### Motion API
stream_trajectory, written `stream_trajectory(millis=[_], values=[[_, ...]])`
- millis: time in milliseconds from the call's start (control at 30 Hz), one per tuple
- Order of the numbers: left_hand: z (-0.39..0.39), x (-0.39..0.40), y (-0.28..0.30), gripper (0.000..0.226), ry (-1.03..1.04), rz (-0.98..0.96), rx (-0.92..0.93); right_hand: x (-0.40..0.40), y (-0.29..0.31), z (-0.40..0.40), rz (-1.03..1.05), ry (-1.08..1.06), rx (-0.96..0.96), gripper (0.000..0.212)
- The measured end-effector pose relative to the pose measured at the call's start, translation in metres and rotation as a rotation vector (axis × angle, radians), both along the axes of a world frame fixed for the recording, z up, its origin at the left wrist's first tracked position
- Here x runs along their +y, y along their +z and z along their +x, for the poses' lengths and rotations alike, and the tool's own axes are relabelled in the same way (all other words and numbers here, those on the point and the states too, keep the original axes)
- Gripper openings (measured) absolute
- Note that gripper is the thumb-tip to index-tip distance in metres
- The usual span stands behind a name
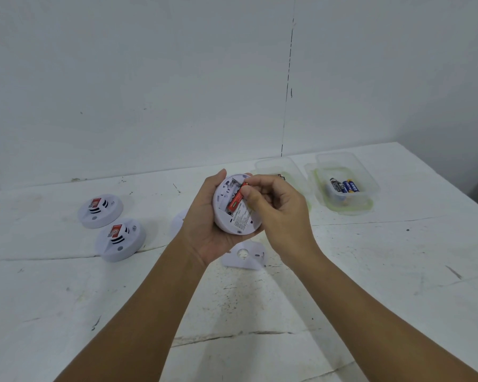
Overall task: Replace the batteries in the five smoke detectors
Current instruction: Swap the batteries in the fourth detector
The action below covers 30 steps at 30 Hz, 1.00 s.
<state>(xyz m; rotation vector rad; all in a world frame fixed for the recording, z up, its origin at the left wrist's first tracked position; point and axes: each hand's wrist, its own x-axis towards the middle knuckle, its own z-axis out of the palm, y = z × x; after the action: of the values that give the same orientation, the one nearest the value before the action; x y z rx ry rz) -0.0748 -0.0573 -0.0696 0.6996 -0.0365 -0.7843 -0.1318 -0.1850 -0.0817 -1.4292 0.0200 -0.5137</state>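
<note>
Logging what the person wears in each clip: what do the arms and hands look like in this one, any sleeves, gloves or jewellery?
Both forearms are bare as far as the frame shows, with no sleeves in view. The left hand and right hand wear no gloves. No watch, bracelet or ring shows on either.

White tabletop [370, 271] with scuffed, stained surface, dark specks and long cracks running across it; far edge meeting a pale grey-white wall [135, 78]. Thin dark vertical seam [287, 92] down the wall, right of centre, ending at the tabletop. Right corner of the tabletop cut off against a darker strip at the frame edge. Soft, even light, faint shadows only.
</note>
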Motion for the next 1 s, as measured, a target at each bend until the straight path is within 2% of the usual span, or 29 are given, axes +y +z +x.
stream_trajectory(millis=[200, 1000], values=[[0.0038, 0.0013, -0.0011, 0.038, 0.003, 0.015, 0.007, -0.0008, 0.0009, 0.0039, 0.067, 0.031, 0.032, 0.014], [0.0082, 0.0055, -0.002, 0.041, -0.001, 0.078, -0.06, 0.005, 0.0041, 0.0035, 0.11, 0.028, 0.059, 0.015]])
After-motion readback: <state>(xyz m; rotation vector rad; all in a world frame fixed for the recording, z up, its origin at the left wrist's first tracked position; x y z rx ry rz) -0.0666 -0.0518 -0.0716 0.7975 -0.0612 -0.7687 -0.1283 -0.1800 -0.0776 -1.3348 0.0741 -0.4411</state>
